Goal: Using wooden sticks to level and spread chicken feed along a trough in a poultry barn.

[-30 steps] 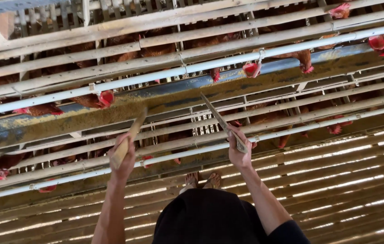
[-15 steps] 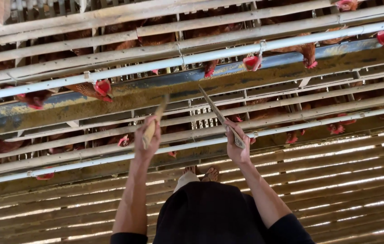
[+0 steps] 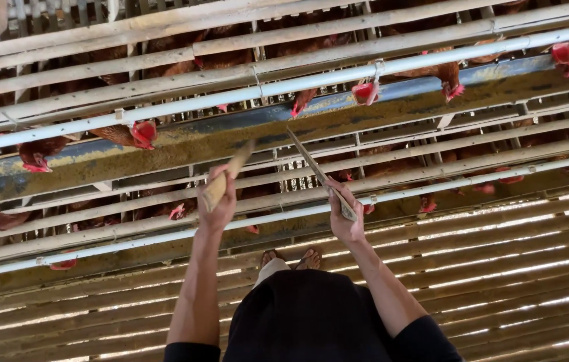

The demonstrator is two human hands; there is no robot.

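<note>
I see both arms stretched forward from the black-sleeved shoulders, forearms bare, reaching toward the feed trough (image 3: 184, 144) that runs across the cage row. My left hand (image 3: 219, 201) is clenched around a short wooden stick (image 3: 225, 179), wrist straight, knuckles toward the cages; the stick's long axis slants up and to the right, its upper tip just reaching the trough's near edge. My right hand (image 3: 344, 218) is closed around the lower end of a long thin flat blade (image 3: 319, 174) — a strip of wood or metal, I cannot tell which. Its long axis runs from the hand up and to the left, the far tip pointing at the trough's near edge, so the two tools lean toward each other without touching. The trough is a long shallow channel with a blue far wall, and it holds a layer of yellowish-brown feed along its whole visible length. A white pipe (image 3: 311, 80) runs parallel above it. Brown hens (image 3: 123, 134) push red-combed heads through the cage bars (image 3: 164, 50) over the trough's far edge; more heads show in the lower tier under it. Below my hands lie the slatted bamboo floor (image 3: 499, 268) and my two sandalled feet (image 3: 291, 257).
</note>
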